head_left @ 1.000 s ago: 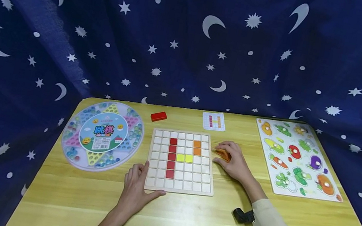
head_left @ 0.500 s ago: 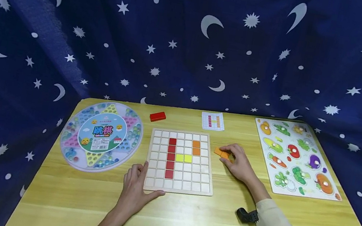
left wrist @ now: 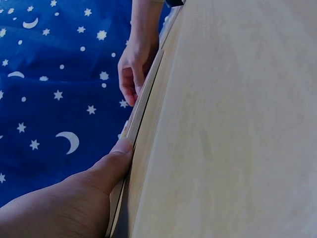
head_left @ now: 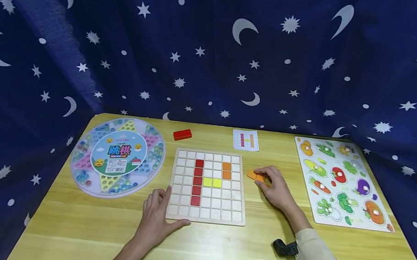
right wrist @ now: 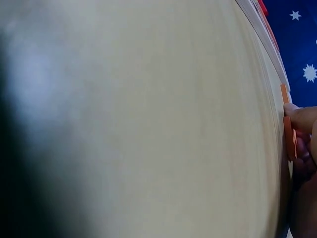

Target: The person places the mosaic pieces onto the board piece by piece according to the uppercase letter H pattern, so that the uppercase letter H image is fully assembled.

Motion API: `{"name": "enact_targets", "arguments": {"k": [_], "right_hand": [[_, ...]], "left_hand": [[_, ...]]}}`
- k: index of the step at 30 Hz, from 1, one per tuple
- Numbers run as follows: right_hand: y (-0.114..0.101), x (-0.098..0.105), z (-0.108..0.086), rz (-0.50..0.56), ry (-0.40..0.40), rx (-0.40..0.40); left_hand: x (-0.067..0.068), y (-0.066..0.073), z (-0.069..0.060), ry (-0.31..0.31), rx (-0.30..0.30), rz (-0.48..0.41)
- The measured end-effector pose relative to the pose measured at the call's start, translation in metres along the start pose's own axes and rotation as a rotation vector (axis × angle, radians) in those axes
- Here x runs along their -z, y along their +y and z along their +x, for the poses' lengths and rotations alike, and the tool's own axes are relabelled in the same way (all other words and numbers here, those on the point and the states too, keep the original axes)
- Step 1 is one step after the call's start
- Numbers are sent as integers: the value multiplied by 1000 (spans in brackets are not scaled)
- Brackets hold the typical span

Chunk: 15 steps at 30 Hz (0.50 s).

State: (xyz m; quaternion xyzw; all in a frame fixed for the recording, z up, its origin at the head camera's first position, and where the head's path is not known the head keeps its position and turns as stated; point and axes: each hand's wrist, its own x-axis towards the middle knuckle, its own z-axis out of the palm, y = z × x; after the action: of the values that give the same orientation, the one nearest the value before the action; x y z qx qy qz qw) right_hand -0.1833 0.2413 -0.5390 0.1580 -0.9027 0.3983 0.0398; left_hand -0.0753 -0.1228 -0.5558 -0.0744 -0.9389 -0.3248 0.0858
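Observation:
A wooden grid board (head_left: pixel 204 213) lies flat on the table, bearing a column of red tiles (head_left: pixel 198 179), two yellow tiles (head_left: pixel 212 182) and two orange tiles (head_left: pixel 227 170). My left hand (head_left: pixel 153 215) rests at the board's near left corner, its index finger along the left side and its thumb (left wrist: pixel 116 161) against the front edge. Just right of the board, my right hand (head_left: pixel 276 189) pinches loose orange tiles (head_left: pixel 252 174) between thumb and fingers. In the right wrist view, an orange tile (right wrist: pixel 289 136) shows beside the thumb, with another beyond; their exact number is hidden.
Behind the board sit a red block stack (head_left: pixel 182 134) and a small pattern card (head_left: pixel 246 140). A round Chinese checkers set (head_left: pixel 118 156) lies at left. The vegetable peg puzzle (head_left: pixel 343 184) lies at right. A starry curtain (head_left: pixel 223 49) hangs behind the table.
The orange tiles in my right hand went from a tilted, bunched pose to lying spread out flatter beside the board. The left hand and board stayed put.

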Motion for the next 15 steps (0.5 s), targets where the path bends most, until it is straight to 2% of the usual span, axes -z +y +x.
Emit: {"name": "enact_targets", "arguments": {"k": [7,15], "right_hand": [[2,-1,5,-6,-3,6],[5,-1,12,-22,35,51]], "left_hand": [[0,0,0,18,-14,-4],[1,1,0,16,-17,-5]]}}
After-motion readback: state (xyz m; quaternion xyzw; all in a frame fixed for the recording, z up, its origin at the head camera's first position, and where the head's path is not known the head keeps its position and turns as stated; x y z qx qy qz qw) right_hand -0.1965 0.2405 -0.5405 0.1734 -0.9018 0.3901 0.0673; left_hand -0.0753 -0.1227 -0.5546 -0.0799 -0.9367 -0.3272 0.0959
